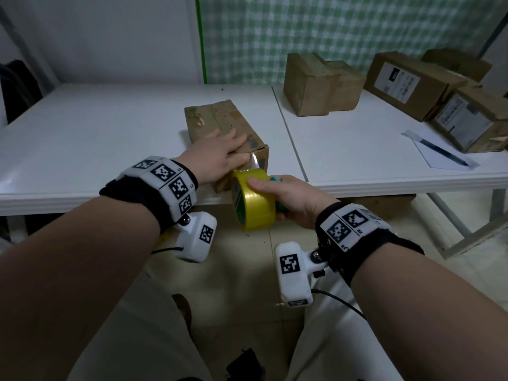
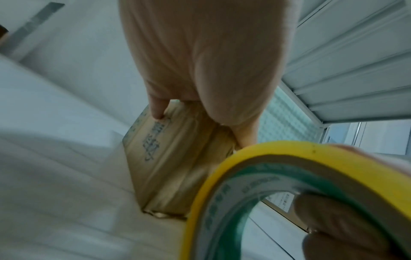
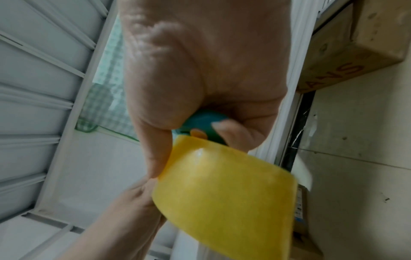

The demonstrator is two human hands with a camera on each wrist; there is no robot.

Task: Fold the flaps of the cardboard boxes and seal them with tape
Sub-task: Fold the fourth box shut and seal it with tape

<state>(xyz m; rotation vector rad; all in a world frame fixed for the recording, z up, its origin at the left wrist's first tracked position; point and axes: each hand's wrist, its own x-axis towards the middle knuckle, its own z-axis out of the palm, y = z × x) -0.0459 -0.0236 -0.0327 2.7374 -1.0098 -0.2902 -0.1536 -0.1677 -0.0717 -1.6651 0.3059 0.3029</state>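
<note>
A brown cardboard box (image 1: 220, 119) with closed flaps lies near the front edge of the white table (image 1: 96, 138). My left hand (image 1: 220, 156) presses flat on the box top, fingers straight; in the left wrist view its fingertips (image 2: 157, 110) touch the box (image 2: 169, 158). My right hand (image 1: 286, 196) grips a yellow tape roll (image 1: 254, 204) just off the box's near end, together with a small teal tool (image 1: 275, 179). A clear strip of tape (image 1: 254, 162) runs from the roll up onto the box. The roll (image 3: 222, 197) and the teal tool (image 3: 200, 121) fill the right wrist view.
Two plain cardboard boxes (image 1: 321, 83) and several labelled boxes (image 1: 412, 81) stand at the back right of a second white table. A pen (image 1: 442, 152) lies on a sheet of paper (image 1: 439, 158) there. Another box (image 3: 347, 52) sits under the table.
</note>
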